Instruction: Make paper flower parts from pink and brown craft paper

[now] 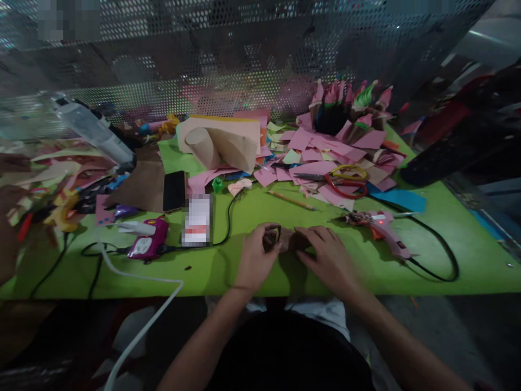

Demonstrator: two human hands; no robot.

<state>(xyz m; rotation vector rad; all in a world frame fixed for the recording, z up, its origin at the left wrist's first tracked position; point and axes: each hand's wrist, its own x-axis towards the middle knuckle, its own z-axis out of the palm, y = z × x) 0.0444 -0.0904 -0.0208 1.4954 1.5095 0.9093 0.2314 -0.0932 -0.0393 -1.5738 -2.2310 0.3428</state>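
Near the front edge of the green table, my left hand (257, 255) is closed, thumb and fingers curled in a pinch on a small brown piece (287, 240) that looks like paper or thin felt. My right hand (329, 254) has its fingertips closed on the other side of the same piece and partly covers it. A pink glue gun (385, 227) with a red light lies right of my right hand. Beyond my hands lies a thin pencil-like stick (292, 201). Scissors (349, 182) with red and yellow handles rest behind it on pink scraps.
Pink scraps (313, 144) heap up before a perforated metal panel (171, 98). A beige roll (203, 147), a dark phone (175, 191) and a lit phone (197, 220) stand or lie left. A magenta plug adapter (148, 239) trails cables; a white cord (142, 331) crosses the edge. Another person's arm (8, 233) shows far left.
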